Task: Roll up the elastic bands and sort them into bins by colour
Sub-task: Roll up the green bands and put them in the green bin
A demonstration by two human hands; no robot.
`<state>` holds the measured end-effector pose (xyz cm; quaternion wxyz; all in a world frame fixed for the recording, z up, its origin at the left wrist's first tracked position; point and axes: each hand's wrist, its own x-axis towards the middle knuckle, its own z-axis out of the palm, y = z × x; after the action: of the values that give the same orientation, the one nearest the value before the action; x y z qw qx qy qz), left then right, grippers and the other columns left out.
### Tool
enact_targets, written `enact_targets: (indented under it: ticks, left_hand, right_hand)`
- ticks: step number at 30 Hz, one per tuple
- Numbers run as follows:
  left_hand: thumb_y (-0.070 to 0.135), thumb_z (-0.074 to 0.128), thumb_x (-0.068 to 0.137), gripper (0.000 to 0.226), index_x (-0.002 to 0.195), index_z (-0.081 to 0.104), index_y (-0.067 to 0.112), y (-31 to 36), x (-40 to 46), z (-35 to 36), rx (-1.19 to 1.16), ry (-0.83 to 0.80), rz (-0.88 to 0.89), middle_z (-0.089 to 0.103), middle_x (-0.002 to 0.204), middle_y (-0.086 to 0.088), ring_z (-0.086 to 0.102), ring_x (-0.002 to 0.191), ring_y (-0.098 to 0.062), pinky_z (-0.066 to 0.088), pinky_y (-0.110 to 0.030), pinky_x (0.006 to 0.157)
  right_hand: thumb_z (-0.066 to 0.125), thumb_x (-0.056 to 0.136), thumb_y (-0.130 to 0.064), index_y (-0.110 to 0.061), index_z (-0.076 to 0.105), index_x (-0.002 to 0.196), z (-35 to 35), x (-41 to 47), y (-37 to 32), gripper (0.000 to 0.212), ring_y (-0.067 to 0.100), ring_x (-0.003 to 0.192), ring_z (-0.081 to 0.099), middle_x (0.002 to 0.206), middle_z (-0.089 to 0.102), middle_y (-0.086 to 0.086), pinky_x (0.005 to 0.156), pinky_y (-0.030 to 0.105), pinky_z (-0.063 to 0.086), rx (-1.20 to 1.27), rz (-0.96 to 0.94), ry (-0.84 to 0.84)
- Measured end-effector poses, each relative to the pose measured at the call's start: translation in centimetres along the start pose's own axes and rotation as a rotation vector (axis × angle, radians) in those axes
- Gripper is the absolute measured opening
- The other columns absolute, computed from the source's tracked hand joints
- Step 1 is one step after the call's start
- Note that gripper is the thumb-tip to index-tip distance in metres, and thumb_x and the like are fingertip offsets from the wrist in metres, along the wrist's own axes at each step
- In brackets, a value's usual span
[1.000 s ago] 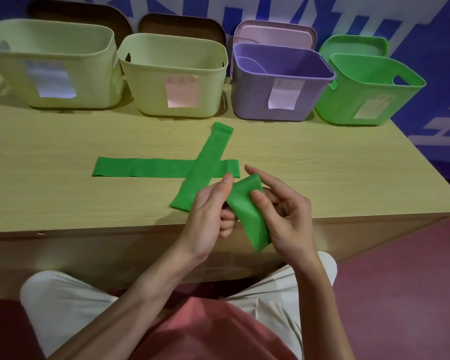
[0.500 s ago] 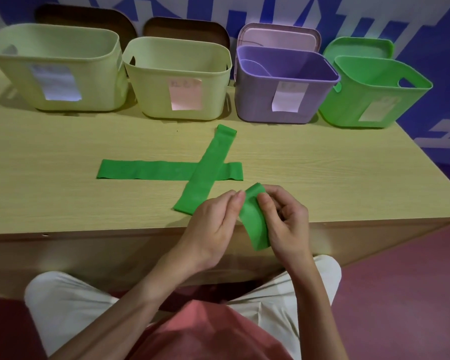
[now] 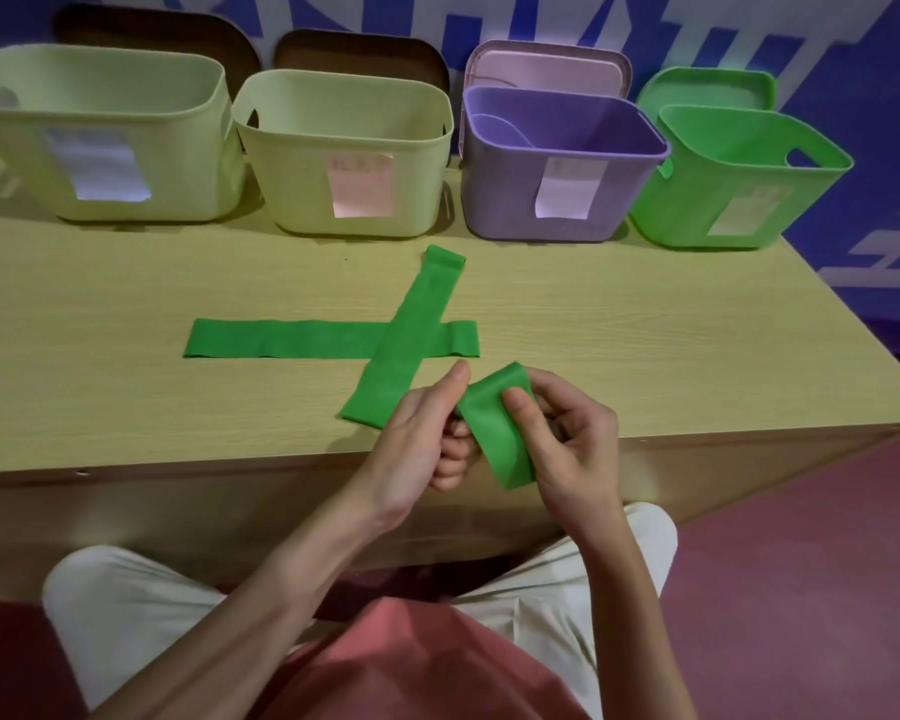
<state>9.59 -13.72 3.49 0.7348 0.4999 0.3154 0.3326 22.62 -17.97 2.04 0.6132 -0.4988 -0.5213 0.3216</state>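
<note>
Both hands hold one green band point(image 3: 494, 433) at the near edge of the table point(image 3: 126, 407). The left hand point(image 3: 427, 433) pinches its left side; the right hand point(image 3: 567, 439) grips its folded top. Two more bands point(image 3: 302, 339) lie crossed beyond the held band, before the bins point(image 3: 557, 200).

Three plain green elastic bands point(image 3: 328, 339), two pale yellow-green bins point(image 3: 100, 96), purple bin point(image 3: 510, 200), green bin point(image 3: 697, 210), light wood-grain table point(image 3: 126, 407), pink lid point(image 3: 546, 65), blue-and-white wall point(image 3: 879, 70), maroon floor point(image 3: 801, 589)
</note>
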Motion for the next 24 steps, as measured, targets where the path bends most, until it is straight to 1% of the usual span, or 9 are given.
enact_targets:
  ticks: [4,7,10,13,15,17,20,22,24]
  left_hand:
    - [0.052,0.028,0.09,0.063,0.081,0.052,-0.005,-0.2,0.2,-0.1,0.299,0.066,0.095,0.04,0.048,0.01,0.036,0.043,-0.004,0.029,-0.017,0.042]
    - [0.056,0.027,0.098,0.057,0.085,0.055,0.008,-1.2,-0.1,-0.8,0.601,0.08,0.329,0.056,0.065,0.005,0.054,0.062,-0.007,0.042,-0.021,0.058]
    - [0.047,0.026,0.098,0.041,0.078,0.048,0.018,-2.0,0.1,-1.5,0.776,0.141,0.45,0.047,0.062,0.005,0.048,0.057,-0.012,0.038,-0.025,0.055]
    - [0.042,0.026,0.099,0.048,0.083,0.055,0.007,-2.0,0.4,-1.2,0.692,0.191,0.448,0.055,0.069,-0.007,0.053,0.063,-0.023,0.044,-0.045,0.062]
    - [0.038,0.027,0.102,0.046,0.08,0.055,0.008,-1.6,0.4,-0.8,0.558,0.208,0.403,0.057,0.063,0.002,0.053,0.057,-0.015,0.045,-0.032,0.055]
    - [0.031,0.027,0.104,0.042,0.07,0.044,0.013,-1.0,0.5,-0.7,0.362,0.206,0.317,0.042,0.046,0.011,0.037,0.041,-0.002,0.029,-0.014,0.042]
    - [0.035,0.03,0.095,0.038,0.064,0.032,0.014,-0.3,0.4,-0.6,0.148,0.153,0.201,0.026,0.043,0.012,0.019,0.036,-0.003,0.012,-0.02,0.039]
    - [0.041,0.032,0.089,0.037,0.063,0.031,0.015,0.0,0.2,-0.6,0.048,0.116,0.161,0.024,0.043,0.011,0.016,0.036,-0.005,0.011,-0.022,0.039]
    - [0.04,0.033,0.088,0.036,0.063,0.03,0.015,0.3,0.0,-0.5,-0.018,0.057,0.144,0.022,0.043,0.009,0.015,0.035,-0.005,0.012,-0.018,0.039]
  right_hand:
    - [0.056,0.091,-0.01,-0.017,0.068,0.096,0.1,0.0,0.0,0.015,-0.002,0.07,0.061,0.077,0.071,-0.014,0.062,0.013,0.045,0.007,0.031,0.025]
    - [0.056,0.09,-0.011,-0.016,0.068,0.096,0.2,0.0,0.0,0.015,0.0,0.074,0.064,0.08,0.072,-0.011,0.064,0.015,0.047,0.034,0.058,0.019]
    - [0.055,0.091,-0.009,-0.01,0.068,0.1,0.2,0.0,0.4,0.015,0.0,0.076,0.064,0.083,0.072,-0.009,0.066,0.014,0.047,0.054,0.085,-0.016]
    - [0.058,0.09,-0.013,-0.007,0.066,0.106,0.2,-0.1,0.6,0.019,0.004,0.085,0.065,0.092,0.072,-0.006,0.073,0.017,0.048,0.027,0.077,-0.028]
    - [0.061,0.09,-0.01,-0.007,0.066,0.107,0.1,-0.1,0.5,0.018,0.002,0.083,0.065,0.09,0.071,-0.009,0.073,0.015,0.048,-0.016,0.067,-0.05]
    - [0.059,0.092,-0.002,-0.002,0.064,0.107,-0.1,-0.1,0.6,0.017,-0.007,0.065,0.06,0.073,0.067,-0.019,0.061,0.006,0.043,-0.014,0.084,-0.076]
    - [0.054,0.093,-0.001,-0.001,0.061,0.114,-0.3,-0.2,0.6,0.023,-0.007,0.05,0.052,0.062,0.061,-0.023,0.05,0.004,0.036,0.017,0.092,-0.072]
    - [0.059,0.091,-0.01,-0.01,0.06,0.117,-0.2,-0.3,0.3,0.025,-0.003,0.043,0.043,0.064,0.062,-0.021,0.043,0.01,0.034,0.055,0.096,-0.052]
    - [0.062,0.09,-0.012,-0.015,0.059,0.118,-0.2,-0.4,0.0,0.029,-0.003,0.044,0.044,0.07,0.065,-0.017,0.043,0.011,0.034,0.082,0.089,-0.046]
